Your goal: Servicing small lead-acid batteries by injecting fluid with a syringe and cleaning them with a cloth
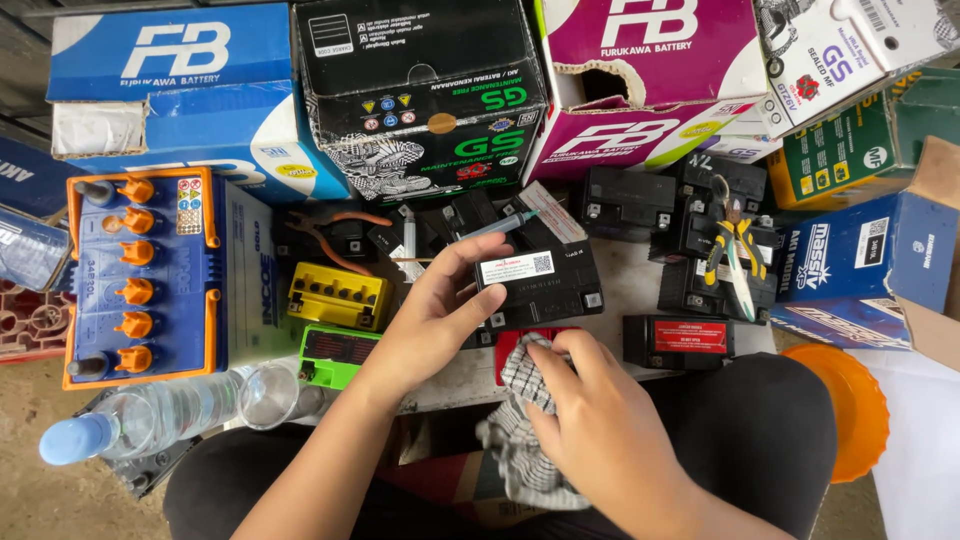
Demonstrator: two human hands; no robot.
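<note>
Centrally, left hand gripping white-labelled black battery, right hand clutching checked cloth.

A large blue battery with orange caps stands at the left, a clear plastic bottle lying just below it. Cardboard boxes in blue, black and magenta line the top. Orange-handled pliers rest above a small yellow battery; an orange bowl sits at right.

There is just one view. The camera sits on the person's head and looks almost straight down. It is close, right above the left hand and the right hand. The person's lap fills the bottom edge. Past the hands, the view reaches boxes along the top edge.
</note>
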